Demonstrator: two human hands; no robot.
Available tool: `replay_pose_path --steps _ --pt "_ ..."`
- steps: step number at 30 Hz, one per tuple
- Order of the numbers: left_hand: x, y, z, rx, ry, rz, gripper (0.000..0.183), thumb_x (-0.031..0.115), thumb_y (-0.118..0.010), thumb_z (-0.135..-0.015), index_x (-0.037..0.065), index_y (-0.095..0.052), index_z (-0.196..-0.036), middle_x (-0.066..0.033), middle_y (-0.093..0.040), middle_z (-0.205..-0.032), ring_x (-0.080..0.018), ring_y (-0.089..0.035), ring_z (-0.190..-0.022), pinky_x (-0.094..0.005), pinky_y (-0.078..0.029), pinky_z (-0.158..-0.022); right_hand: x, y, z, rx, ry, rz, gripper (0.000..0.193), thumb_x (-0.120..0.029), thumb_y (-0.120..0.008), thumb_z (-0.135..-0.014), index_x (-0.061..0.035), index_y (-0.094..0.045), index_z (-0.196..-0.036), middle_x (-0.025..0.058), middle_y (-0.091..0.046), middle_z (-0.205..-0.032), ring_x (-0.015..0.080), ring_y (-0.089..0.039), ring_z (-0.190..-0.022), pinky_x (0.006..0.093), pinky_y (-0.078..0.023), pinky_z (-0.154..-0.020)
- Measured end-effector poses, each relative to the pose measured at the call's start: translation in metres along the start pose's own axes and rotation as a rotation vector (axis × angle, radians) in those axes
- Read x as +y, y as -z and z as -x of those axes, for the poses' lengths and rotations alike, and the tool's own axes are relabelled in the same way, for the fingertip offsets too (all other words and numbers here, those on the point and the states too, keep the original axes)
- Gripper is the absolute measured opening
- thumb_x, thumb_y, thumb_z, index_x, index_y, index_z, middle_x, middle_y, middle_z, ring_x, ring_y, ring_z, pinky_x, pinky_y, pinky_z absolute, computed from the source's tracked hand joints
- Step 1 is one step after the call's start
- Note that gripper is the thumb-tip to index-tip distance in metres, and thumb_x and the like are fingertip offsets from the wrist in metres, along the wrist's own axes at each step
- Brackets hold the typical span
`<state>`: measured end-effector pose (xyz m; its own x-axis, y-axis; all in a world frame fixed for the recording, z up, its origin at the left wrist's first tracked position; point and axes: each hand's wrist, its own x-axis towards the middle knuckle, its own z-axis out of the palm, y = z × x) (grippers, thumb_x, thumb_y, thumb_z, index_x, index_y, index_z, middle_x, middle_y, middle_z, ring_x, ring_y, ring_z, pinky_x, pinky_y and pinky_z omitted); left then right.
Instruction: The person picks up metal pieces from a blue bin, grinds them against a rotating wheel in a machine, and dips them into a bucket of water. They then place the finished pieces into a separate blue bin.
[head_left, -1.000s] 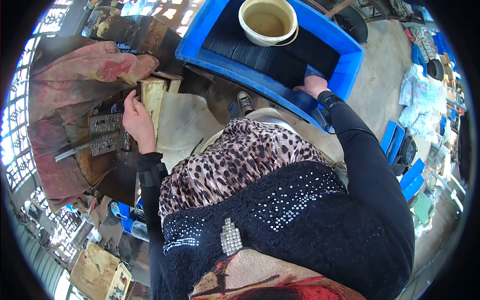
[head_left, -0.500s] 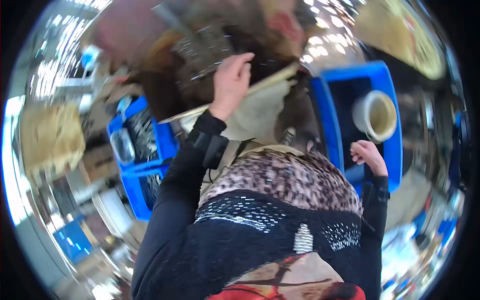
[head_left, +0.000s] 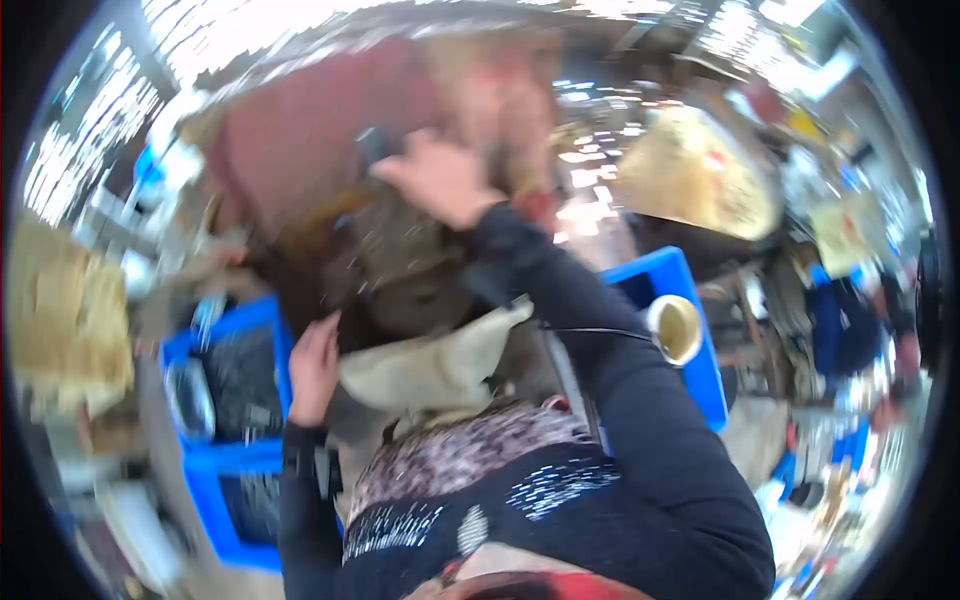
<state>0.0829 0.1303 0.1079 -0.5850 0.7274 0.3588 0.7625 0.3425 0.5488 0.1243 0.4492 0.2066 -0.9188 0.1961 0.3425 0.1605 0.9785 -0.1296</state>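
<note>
Dark metal fixture (head_left: pixel 400 245) sits in the middle of the work area ahead of the person, its details lost to motion blur. Over and beyond it lies a reddish cloth (head_left: pixel 330 110). The right hand (head_left: pixel 440 180) is raised above the fixture, thumb and fingers partly spread, beside a small dark-grey piece (head_left: pixel 375 145); I cannot tell whether it touches or grips that piece. The left hand (head_left: pixel 315 370) is near the fixture's near-left side, loosely open with fingers pointing forward, nothing visible in it. Between the fixture and the person's lap is a pale sheet (head_left: pixel 430 370) (its edge looks uneven). Left of the left hand stand 2 blue bins (head_left: pixel 245 555) with dark contents. Beyond the right arm is a blue tub (head_left: pixel 708 375), where a whitish pail (head_left: pixel 675 330) shows, partly behind the sleeve.
</note>
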Motion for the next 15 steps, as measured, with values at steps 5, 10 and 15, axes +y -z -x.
replay_pose_path --steps 5,10,15 --pt "0.011 0.008 -0.012 -0.095 -0.082 0.057 0.022 0.001 -0.055 -0.091 0.0 -0.063 -0.111 -0.0183 -0.065 -0.092 -0.0336 -0.064 -0.086 -0.0386 -0.051 -0.076 -0.038 -0.019 -0.061 0.164 -0.326 -0.151 0.034 -0.033 -0.055 -0.09 -0.0006 -0.062 -0.095 0.0168 -0.065 -0.079 0.0328 -0.068 -0.075 0.0443 -0.052 -0.061" --pt "0.004 -0.004 -0.023 -0.209 -0.221 0.113 0.023 0.003 -0.054 -0.091 0.0 -0.063 -0.111 -0.0184 -0.065 -0.094 -0.0338 -0.064 -0.087 -0.0396 -0.051 -0.077 -0.05 -0.039 -0.073 0.204 -0.454 -0.147 0.033 -0.03 -0.06 -0.088 0.0015 -0.056 -0.097 0.0155 -0.067 -0.073 0.0331 -0.068 -0.071 0.0434 -0.052 -0.062" --pt "-0.011 -0.009 -0.019 -0.312 -0.192 0.07 0.028 0.007 -0.054 -0.09 0.003 -0.062 -0.116 -0.0171 -0.064 -0.097 -0.0348 -0.063 -0.089 -0.0415 -0.052 -0.077 -0.059 -0.038 -0.083 0.116 -0.654 -0.217 0.031 -0.029 -0.062 -0.089 -0.0002 -0.056 -0.097 0.0174 -0.068 -0.076 0.0335 -0.069 -0.074 0.0435 -0.052 -0.063"
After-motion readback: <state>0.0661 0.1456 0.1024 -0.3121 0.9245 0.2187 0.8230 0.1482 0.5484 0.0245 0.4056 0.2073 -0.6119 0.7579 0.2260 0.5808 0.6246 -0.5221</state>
